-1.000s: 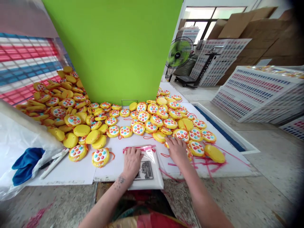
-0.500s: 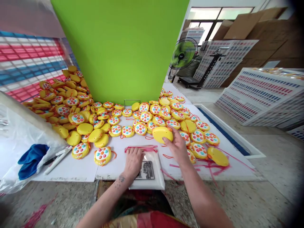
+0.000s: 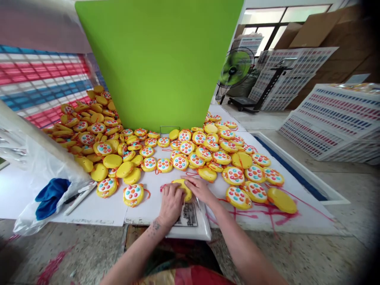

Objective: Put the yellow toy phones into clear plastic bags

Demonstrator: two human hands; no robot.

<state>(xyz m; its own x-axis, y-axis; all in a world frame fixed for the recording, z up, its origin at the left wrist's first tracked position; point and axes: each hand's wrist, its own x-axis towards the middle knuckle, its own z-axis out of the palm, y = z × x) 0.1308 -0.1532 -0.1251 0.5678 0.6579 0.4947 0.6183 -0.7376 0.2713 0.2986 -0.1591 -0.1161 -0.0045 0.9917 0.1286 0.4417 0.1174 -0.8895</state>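
Observation:
A yellow oval toy (image 3: 187,189), its plain back facing up, lies at the mouth of a clear plastic bag on the near table edge. My right hand (image 3: 201,190) grips the toy's right side with the fingers at its far edge. My left hand (image 3: 172,202) is curled at the toy's left side and over the bag; its fingertips press there, and what lies beneath them is partly hidden. The plastic bag (image 3: 204,231) tops a flat stack, bears a black printed label (image 3: 190,215) and has a pink strip at its far end, mostly covered.
Many similar toys with coloured buttons (image 3: 187,147) lie around, heaped at the left (image 3: 86,138). A green board (image 3: 166,63) stands behind. A blue cloth (image 3: 52,196) and a white marker (image 3: 80,198) lie left; pink ribbon strips (image 3: 271,213) lie right.
My right hand has brought the yellow toy left and down to the bag's mouth. My left hand stays at the bag, its fingers now against the toy. The view has shifted slightly.

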